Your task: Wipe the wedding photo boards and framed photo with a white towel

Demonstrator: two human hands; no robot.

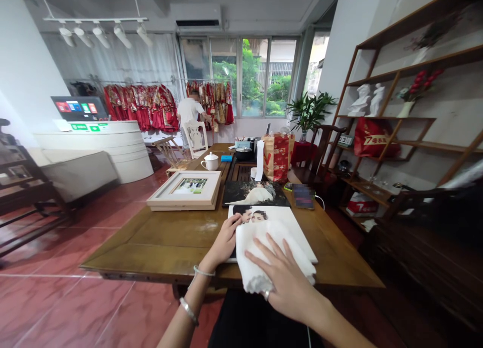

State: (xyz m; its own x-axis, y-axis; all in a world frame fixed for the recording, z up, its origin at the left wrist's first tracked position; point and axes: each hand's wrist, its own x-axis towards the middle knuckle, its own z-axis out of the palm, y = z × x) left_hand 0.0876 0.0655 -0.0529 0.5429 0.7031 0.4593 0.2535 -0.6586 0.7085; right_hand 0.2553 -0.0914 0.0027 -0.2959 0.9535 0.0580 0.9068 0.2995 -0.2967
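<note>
A white-backed photo panel (pixel 302 232) with a printed couple lies flat near the table's front edge. My left hand (pixel 225 237) is at its left side, fingers curled over the edge and holding it. On top of the panel is a folded white cloth (pixel 247 280) with a scalloped border, covering much of the print. My right hand (pixel 283 275) presses down on this cloth with its fingers spread, a ring showing near the thumb. Just beyond lies a dark photo panel (pixel 234 193) with a figure in a white gown. A pale framed picture (pixel 184 203) sits to the left.
The wooden table (pixel 151 242) also bears a white lidded cup (pixel 211 161), a blue box (pixel 226 158), a red-and-brown paper bag (pixel 277 157) and a phone (pixel 304 197) on a cable. A person (pixel 189 109) stands by red garments. Chairs and a shelf (pixel 377 76) flank the table.
</note>
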